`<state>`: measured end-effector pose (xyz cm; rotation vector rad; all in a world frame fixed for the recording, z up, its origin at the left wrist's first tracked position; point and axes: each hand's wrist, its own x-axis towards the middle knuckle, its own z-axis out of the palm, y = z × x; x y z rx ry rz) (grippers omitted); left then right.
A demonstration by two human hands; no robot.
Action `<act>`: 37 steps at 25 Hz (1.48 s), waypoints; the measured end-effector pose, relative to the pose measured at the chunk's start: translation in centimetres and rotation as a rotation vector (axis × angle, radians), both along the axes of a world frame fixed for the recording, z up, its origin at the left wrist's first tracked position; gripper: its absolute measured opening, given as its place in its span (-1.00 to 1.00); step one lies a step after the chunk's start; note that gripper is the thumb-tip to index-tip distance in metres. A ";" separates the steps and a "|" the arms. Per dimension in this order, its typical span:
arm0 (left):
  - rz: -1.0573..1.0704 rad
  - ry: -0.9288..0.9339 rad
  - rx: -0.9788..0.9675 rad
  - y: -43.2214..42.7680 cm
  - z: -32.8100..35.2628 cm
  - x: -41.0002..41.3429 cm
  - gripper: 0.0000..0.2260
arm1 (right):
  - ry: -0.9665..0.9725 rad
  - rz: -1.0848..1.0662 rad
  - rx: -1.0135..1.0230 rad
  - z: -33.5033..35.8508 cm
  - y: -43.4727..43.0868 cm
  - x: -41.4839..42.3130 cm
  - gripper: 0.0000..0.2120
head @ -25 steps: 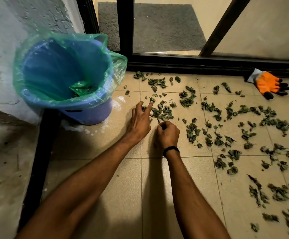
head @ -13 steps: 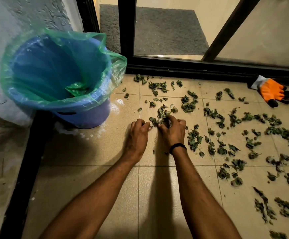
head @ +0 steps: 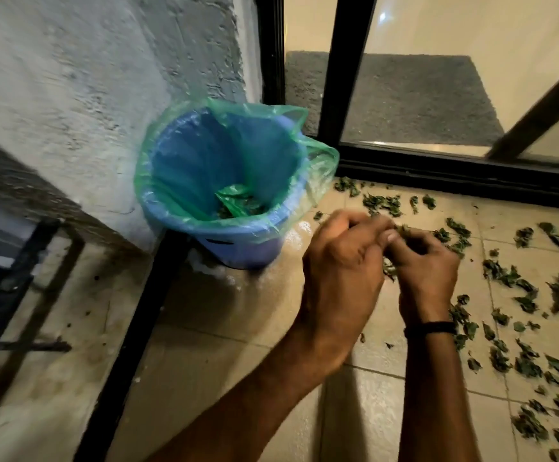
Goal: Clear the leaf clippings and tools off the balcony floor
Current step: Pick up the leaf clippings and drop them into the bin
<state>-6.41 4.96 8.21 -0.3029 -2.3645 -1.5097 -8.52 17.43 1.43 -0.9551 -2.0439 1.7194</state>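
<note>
Fingers (head: pixel 354 225) of the left hand (head: pixel 341 261) and the right hand (head: pixel 428 265) are curled in and pressed together round a small bunch of leaves (head: pixel 388 271), held up off the floor (head: pixel 238 311). A black band (head: pixel 431 327) sits on the right wrist. Just left of the fingers, and a bit farther away, stands the blue bin (head: pixel 238 251) with a green bag (head: pixel 318 161) in it. Some leaves already lie at the bottom of the bag, so a little of the job looks done. Right of the fingers, and past them, lots of leaf clippings (head: pixel 504 275) are spread over the tiles. Most of the picking up looks left to do. No tools show here, so I cannot tell about those. Far past the fingers is a black door frame (head: pixel 438 168) with glass, and a grey mat (head: pixel 404 95) behind it.
</note>
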 end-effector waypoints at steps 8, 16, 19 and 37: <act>0.335 -0.300 -0.233 -14.5 5.4 -9.1 -0.86 | 0.236 0.573 -0.009 13.1 -8.9 -7.2 -0.86; 0.364 -0.300 -0.259 -14.9 4.0 -9.2 -0.70 | 0.179 0.546 -0.051 11.4 -10.6 -8.0 -0.82; 0.374 -0.206 -0.230 -14.2 5.0 -8.3 -0.73 | 0.293 0.419 -0.134 11.9 -9.0 -6.9 -0.89; -0.032 -0.262 -0.655 -8.7 5.2 -20.1 -0.61 | 0.043 0.138 0.163 5.7 -7.3 -8.6 -0.81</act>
